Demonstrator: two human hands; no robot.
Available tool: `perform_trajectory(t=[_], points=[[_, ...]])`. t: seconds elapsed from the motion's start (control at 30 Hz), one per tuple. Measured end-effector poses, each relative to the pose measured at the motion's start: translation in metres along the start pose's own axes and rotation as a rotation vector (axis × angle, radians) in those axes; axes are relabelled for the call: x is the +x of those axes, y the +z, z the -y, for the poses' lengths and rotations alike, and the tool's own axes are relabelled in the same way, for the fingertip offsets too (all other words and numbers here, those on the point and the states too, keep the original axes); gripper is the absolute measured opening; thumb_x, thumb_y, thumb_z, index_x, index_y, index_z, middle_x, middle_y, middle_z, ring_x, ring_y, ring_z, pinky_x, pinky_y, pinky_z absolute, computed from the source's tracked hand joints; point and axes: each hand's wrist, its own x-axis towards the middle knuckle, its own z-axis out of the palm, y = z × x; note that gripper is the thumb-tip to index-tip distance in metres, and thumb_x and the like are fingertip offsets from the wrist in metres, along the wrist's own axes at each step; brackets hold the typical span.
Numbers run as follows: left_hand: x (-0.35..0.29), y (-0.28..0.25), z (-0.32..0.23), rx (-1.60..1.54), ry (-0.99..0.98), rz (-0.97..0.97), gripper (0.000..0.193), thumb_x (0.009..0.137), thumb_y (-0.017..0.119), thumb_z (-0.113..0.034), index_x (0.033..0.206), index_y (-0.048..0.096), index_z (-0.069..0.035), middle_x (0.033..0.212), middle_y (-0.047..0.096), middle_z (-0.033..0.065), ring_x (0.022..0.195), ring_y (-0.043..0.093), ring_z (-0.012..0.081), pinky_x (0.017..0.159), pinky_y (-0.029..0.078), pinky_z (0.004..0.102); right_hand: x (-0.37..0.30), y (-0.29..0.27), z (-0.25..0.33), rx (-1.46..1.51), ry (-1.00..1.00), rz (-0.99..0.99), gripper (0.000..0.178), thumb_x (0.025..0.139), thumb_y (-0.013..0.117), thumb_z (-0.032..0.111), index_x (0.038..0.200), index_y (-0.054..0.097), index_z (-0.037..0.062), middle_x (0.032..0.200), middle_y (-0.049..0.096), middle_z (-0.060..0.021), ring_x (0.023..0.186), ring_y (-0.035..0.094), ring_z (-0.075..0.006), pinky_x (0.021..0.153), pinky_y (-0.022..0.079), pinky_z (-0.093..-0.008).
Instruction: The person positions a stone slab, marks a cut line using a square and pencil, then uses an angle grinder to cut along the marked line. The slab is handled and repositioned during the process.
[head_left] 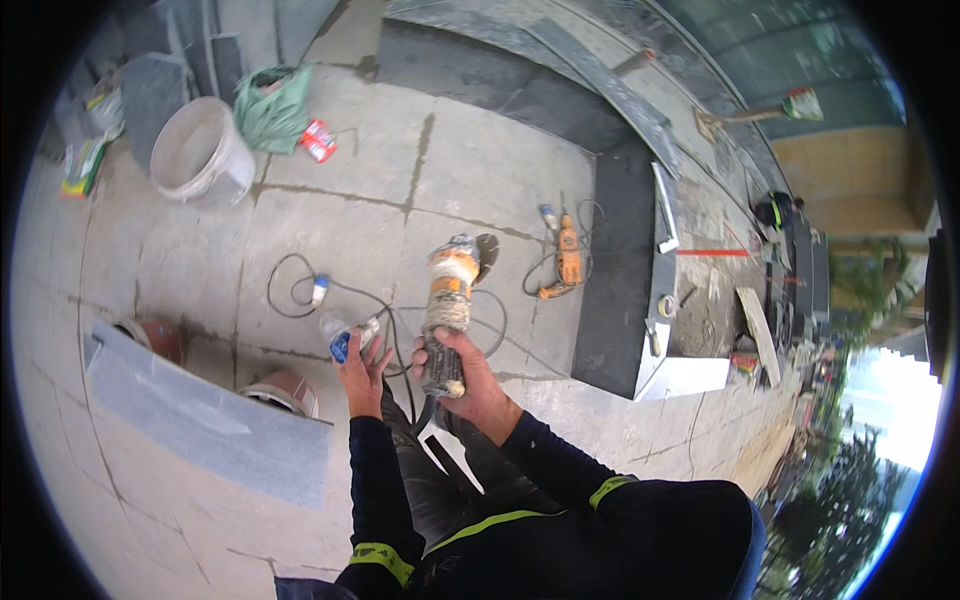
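My right hand (482,395) is wrapped round the rear handle of an angle grinder (452,285). Its orange body is bound with pale, dirty wrapping, and a dark disc (487,256) shows at the head end, pointing away from me. To the left, my left hand (364,372) has its fingers apart, close to the grinder's handle. Beside those fingertips is a blue and whitish thing (341,343) whose kind I cannot make out. A dark cable (388,310) loops over the paving behind the hands, with a blue and white plug (320,290) lying near it.
An orange power drill (569,250) lies with its cord by the low dark stone wall (620,280) at right. A grey slab (215,420) rests over buckets (285,392) at left. Farther back stand a whitish bucket (203,152) and a green bag (274,108).
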Motion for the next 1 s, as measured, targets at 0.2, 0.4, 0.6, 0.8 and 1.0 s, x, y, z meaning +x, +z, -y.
perform_trajectory(t=[0.2, 0.4, 0.6, 0.8, 1.0], points=[[-0.163, 0.068, 0.049, 0.177, -0.488, 0.304, 0.057, 0.101, 0.075, -0.046, 0.140, 0.059, -0.008, 0.123, 0.070, 0.0123, 0.098, 0.075, 0.0300, 0.081, 0.066, 0.0444, -0.185, 0.030, 0.014, -0.128, -0.196, 0.040, 0.026, 0.101, 0.078, 0.024, 0.116, 0.064, 0.0071, 0.091, 0.072, -0.0060, 0.079, 0.073, -0.0170, 0.068, 0.062, -0.0361], [-0.198, 0.061, 0.074, 0.083, -0.920, 0.340, 0.065, 0.103, 0.064, -0.064, 0.134, 0.068, -0.007, 0.109, 0.075, 0.0119, 0.089, 0.075, 0.0251, 0.077, 0.063, 0.0378, -0.355, -0.030, -0.017, -0.125, -0.332, -0.131, 0.028, 0.098, 0.075, 0.016, 0.121, 0.063, 0.0040, 0.094, 0.072, -0.0069, 0.080, 0.073, -0.0172, 0.073, 0.062, -0.0333], [-0.217, 0.023, 0.050, 0.452, -0.474, 0.279, 0.032, 0.101, 0.085, -0.026, 0.125, 0.071, -0.010, 0.099, 0.074, 0.0053, 0.075, 0.067, 0.0125, 0.054, 0.053, 0.0219, -0.520, -0.087, -0.100, -0.172, -0.615, -0.581, 0.034, 0.092, 0.079, 0.009, 0.119, 0.060, 0.0013, 0.092, 0.070, -0.0072, 0.075, 0.073, -0.0181, 0.066, 0.062, -0.0351], [-0.234, -0.020, 0.029, 0.452, -0.533, 0.242, 0.026, 0.100, 0.084, -0.028, 0.109, 0.066, -0.011, 0.086, 0.066, 0.0025, 0.067, 0.060, 0.0124, 0.052, 0.048, 0.0217, -0.669, -0.127, -0.176, 0.184, -0.965, -0.736, 0.021, 0.093, 0.073, 0.010, 0.108, 0.061, 0.0004, 0.089, 0.069, -0.0103, 0.072, 0.072, -0.0211, 0.064, 0.064, -0.0377], [-0.277, -0.022, 0.044, 0.604, -0.382, 0.227, 0.024, 0.095, 0.086, -0.015, 0.106, 0.066, -0.013, 0.086, 0.063, 0.0012, 0.066, 0.061, 0.0105, 0.046, 0.041, 0.0231, -0.821, -0.199, -0.225, 0.126, -1.126, -1.073, 0.025, 0.090, 0.073, 0.015, 0.107, 0.062, -0.0001, 0.088, 0.069, -0.0097, 0.070, 0.071, -0.0205, 0.061, 0.063, -0.0368]])
